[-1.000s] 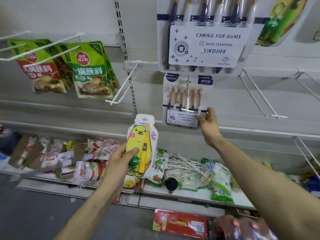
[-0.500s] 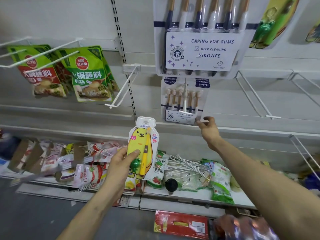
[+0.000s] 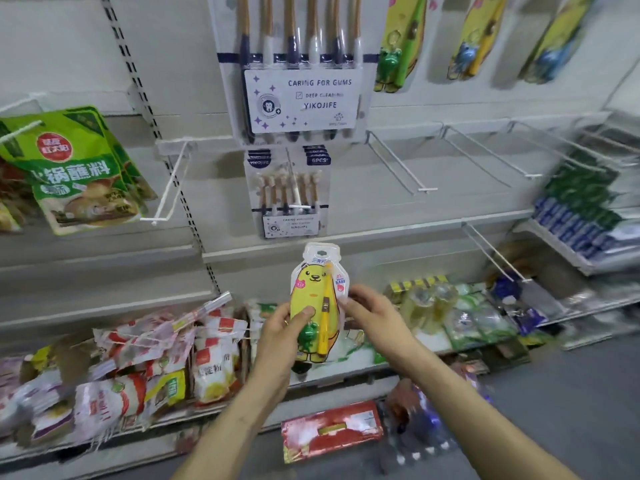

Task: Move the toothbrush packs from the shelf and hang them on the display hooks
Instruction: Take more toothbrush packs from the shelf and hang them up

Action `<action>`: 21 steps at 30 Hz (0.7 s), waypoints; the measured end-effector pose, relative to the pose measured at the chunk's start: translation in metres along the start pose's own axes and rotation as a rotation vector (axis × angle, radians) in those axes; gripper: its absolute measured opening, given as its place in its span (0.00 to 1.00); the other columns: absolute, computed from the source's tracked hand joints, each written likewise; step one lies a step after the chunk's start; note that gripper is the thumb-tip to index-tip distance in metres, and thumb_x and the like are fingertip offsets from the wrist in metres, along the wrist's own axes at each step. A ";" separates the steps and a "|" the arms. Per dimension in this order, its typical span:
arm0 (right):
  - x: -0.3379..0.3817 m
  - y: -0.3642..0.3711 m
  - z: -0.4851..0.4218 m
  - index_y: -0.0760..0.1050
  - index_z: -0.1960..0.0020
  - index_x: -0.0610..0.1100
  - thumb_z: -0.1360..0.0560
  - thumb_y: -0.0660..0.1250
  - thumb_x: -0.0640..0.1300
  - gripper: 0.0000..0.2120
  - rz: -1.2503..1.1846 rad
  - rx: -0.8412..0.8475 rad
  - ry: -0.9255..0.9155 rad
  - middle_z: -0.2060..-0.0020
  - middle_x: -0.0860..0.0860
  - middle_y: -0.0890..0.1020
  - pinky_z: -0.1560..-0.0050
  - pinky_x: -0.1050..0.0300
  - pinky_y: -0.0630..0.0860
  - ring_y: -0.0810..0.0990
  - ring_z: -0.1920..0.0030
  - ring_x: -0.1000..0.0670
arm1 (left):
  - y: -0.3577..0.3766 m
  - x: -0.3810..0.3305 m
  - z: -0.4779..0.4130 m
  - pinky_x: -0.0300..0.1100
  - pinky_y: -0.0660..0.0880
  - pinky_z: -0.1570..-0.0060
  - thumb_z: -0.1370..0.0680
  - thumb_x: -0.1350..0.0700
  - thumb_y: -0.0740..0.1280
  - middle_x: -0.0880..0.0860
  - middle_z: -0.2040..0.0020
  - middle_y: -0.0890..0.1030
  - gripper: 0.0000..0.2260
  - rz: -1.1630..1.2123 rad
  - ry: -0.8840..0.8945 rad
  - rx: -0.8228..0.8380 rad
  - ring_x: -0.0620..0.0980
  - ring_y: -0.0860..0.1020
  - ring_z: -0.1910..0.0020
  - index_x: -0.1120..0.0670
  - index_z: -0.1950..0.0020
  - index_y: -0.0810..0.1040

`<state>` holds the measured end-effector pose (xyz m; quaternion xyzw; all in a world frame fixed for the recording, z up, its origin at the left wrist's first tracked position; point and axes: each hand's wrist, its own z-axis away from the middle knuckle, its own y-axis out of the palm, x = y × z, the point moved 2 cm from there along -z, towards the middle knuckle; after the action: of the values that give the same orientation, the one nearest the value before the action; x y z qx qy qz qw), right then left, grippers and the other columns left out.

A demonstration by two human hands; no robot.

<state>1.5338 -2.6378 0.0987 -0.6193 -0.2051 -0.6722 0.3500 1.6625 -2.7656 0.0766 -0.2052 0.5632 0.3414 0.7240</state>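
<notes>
Both hands on yellow pack [image 3: 316, 303], front of shelf [image 3: 360, 370]: left hand [image 3: 281, 336] pinches lower body, right hand [image 3: 372, 315] fingers pinch its edge, likely squaring hang hole for empty hook [image 3: 401, 164]

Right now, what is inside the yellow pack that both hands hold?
Inside the yellow pack, held by the left hand and right hand, a yellow toothbrush and a small green figure show. The left thumb covers part of the front.
</notes>
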 end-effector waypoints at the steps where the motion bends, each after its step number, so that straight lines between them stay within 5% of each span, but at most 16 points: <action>1: 0.005 -0.007 0.012 0.78 0.35 0.45 0.16 0.67 0.44 0.10 -0.020 -0.042 -0.010 0.45 0.50 0.87 0.45 0.54 0.84 0.86 0.45 0.52 | 0.013 -0.001 0.005 0.57 0.83 0.46 0.16 0.52 0.69 0.50 0.46 0.88 0.07 -0.003 0.000 0.041 0.53 0.87 0.47 0.48 0.40 0.83; 4: 0.019 -0.042 0.042 0.77 0.37 0.42 0.17 0.68 0.36 0.10 -0.065 -0.163 -0.041 0.48 0.51 0.87 0.52 0.62 0.82 0.86 0.50 0.58 | 0.058 -0.006 0.017 0.64 0.81 0.42 0.17 0.47 0.69 0.49 0.45 0.88 0.08 -0.019 0.035 0.146 0.55 0.86 0.45 0.44 0.39 0.83; 11: 0.041 -0.177 0.087 0.78 0.39 0.45 0.18 0.69 0.35 0.10 0.013 -0.308 -0.184 0.49 0.53 0.87 0.52 0.62 0.80 0.86 0.49 0.55 | 0.171 -0.042 0.049 0.42 0.81 0.55 0.16 0.54 0.68 0.49 0.52 0.88 0.05 -0.088 0.223 0.286 0.49 0.86 0.52 0.52 0.43 0.83; 17: 0.068 -0.308 0.102 0.81 0.39 0.52 0.17 0.66 0.38 0.12 0.134 -0.318 -0.296 0.48 0.53 0.88 0.43 0.40 0.83 0.86 0.47 0.49 | 0.289 -0.081 0.054 0.52 0.84 0.51 0.18 0.61 0.70 0.54 0.52 0.87 0.07 -0.175 0.364 0.268 0.56 0.85 0.52 0.51 0.50 0.85; 21: 0.102 -0.364 0.093 0.81 0.38 0.54 0.15 0.65 0.42 0.12 0.207 -0.273 -0.368 0.48 0.53 0.87 0.45 0.40 0.83 0.86 0.48 0.49 | 0.335 -0.117 0.058 0.42 0.82 0.56 0.17 0.58 0.69 0.45 0.56 0.87 0.04 -0.246 0.447 0.226 0.46 0.83 0.58 0.52 0.46 0.84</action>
<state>1.3350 -2.3493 0.2693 -0.7905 -0.1082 -0.5301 0.2869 1.4435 -2.5284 0.2338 -0.2601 0.7143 0.1322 0.6361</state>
